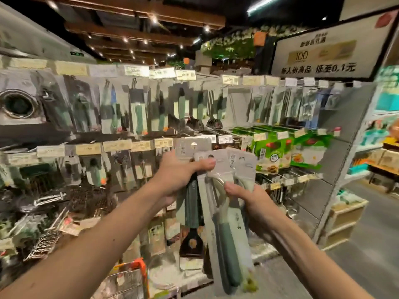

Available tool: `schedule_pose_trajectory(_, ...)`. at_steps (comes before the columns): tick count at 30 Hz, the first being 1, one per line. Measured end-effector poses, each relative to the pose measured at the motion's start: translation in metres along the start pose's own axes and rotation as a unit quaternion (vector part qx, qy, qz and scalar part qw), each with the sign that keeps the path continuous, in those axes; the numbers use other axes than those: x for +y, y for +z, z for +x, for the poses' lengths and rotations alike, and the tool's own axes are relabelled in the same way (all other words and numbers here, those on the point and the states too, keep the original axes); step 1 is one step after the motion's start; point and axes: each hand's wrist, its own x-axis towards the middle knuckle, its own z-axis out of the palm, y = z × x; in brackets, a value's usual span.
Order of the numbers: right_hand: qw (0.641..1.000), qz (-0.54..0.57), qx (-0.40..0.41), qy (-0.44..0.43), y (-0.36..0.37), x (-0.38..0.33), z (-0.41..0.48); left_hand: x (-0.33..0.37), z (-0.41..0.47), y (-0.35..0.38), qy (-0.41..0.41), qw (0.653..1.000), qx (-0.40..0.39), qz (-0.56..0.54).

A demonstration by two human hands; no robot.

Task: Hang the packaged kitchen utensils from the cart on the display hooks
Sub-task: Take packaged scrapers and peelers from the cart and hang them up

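1 left hand [177, 175], 1 right hand [246, 196] — about 4 packaged utensils [224, 167] — 1 cart [138, 267], 1 overhead sign [323, 55]

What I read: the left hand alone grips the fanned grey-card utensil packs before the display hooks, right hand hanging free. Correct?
Not quite. The head view shows the right hand also pinching the fanned grey-card utensil packs, lower down; the left hand grips them near the top, before the display hooks.

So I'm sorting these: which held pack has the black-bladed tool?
The leftmost grey-carded pack, below the left hand: dark green handle, black blade; the others look paler.
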Motion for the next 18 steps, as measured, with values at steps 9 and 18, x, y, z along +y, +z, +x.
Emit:
schedule_pose_trajectory(9,1.000,-0.020,0.001,-0.011,-0.073,-0.036,0.114,-0.011,0.129,0.062,0.092,0.995,0.031,-0.010)
schedule_pose_trajectory(18,0.999,0.024,0.008,-0.032,-0.135,-0.048,0.212,-0.011,0.216,0.084,-0.012,0.996,-0.031,-0.084)
